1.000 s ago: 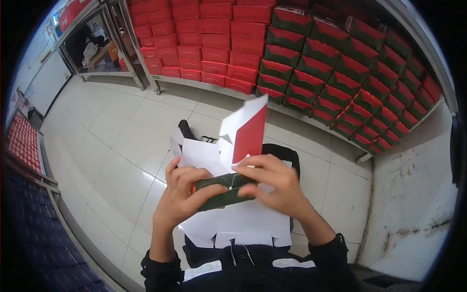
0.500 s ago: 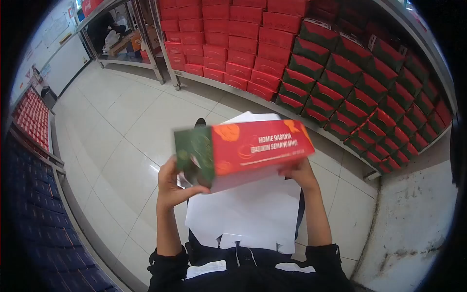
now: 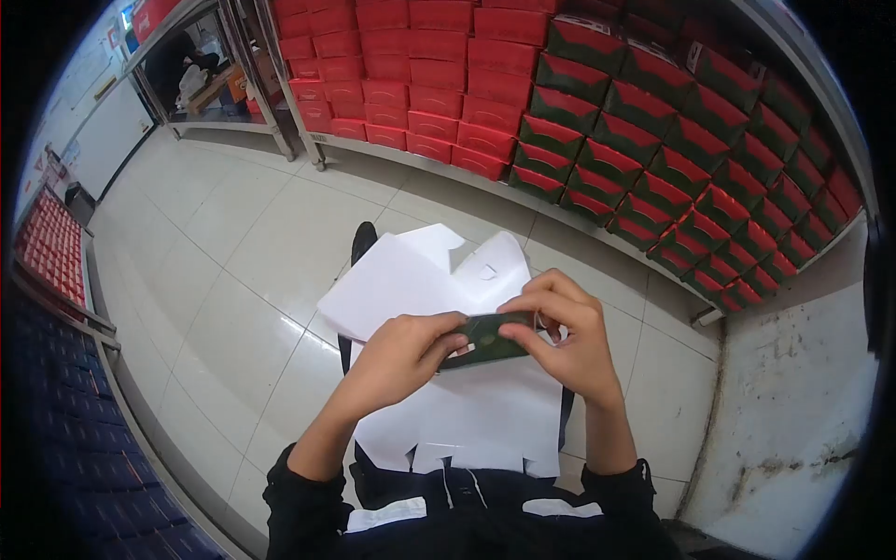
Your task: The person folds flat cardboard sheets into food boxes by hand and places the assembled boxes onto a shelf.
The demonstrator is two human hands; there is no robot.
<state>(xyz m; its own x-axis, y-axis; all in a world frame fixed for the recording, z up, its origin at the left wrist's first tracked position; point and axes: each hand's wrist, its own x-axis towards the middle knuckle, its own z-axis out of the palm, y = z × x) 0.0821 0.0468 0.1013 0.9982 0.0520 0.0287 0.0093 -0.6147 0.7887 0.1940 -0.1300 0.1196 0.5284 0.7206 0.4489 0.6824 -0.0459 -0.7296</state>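
Observation:
A carton is held between both hands over the lap, its narrow dark green end panel (image 3: 490, 340) facing up toward me. My left hand (image 3: 401, 359) grips the panel's left side with thumb and fingers. At the right side, my right hand (image 3: 569, 341) presses its thumb on the green face, fingers curled behind the top edge. Beneath the hands, white cardboard sheets (image 3: 457, 415) with cut slots lie across the lap. Another white piece with curved flaps (image 3: 397, 275) extends beyond the hands.
Stacked red boxes (image 3: 434, 98) and green-and-red boxes (image 3: 644, 154) fill the metal shelf ahead. Dark blue boxes (image 3: 75, 420) stand at the left. A stained pale surface (image 3: 784, 411) is at the right, and tiled floor (image 3: 233, 308) surrounds the lap.
The red-and-green carton has been turned so its green end faces me, and the red printed side is out of sight. Both hands have moved closer together, and more white cardboard shows beyond them.

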